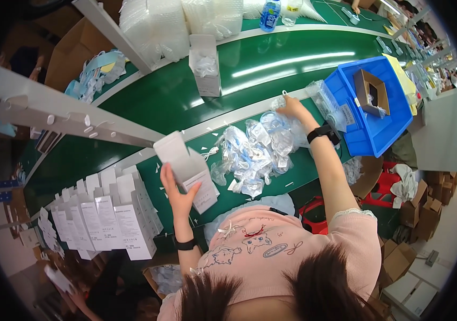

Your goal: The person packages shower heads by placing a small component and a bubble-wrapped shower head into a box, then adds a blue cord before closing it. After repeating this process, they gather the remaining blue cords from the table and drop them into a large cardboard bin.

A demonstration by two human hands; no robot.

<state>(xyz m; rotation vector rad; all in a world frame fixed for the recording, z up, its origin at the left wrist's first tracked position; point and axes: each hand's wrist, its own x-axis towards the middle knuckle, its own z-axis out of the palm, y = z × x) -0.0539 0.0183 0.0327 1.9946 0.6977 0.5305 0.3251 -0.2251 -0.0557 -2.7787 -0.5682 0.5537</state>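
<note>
My left hand (179, 195) grips a tall white carton (196, 184) whose top flap stands open. At the far side of the work strip, my right hand (294, 108) has its fingers pinched together beside a bit of clear plastic and a small white piece. What exactly those fingers hold is too small to make out. Between the hands lies a pile of clear plastic bags (255, 150) with white and pale blue contents. A loose white cable (210, 153) rests between the carton and the pile.
Open white cartons (116, 214) stand in rows at the left. Another open carton (205, 75), with plastic inside, is on the green conveyor (271, 59). At the right sits a blue bin (370, 131) holding a cardboard box (373, 93). A metal post (68, 115) crosses the left side.
</note>
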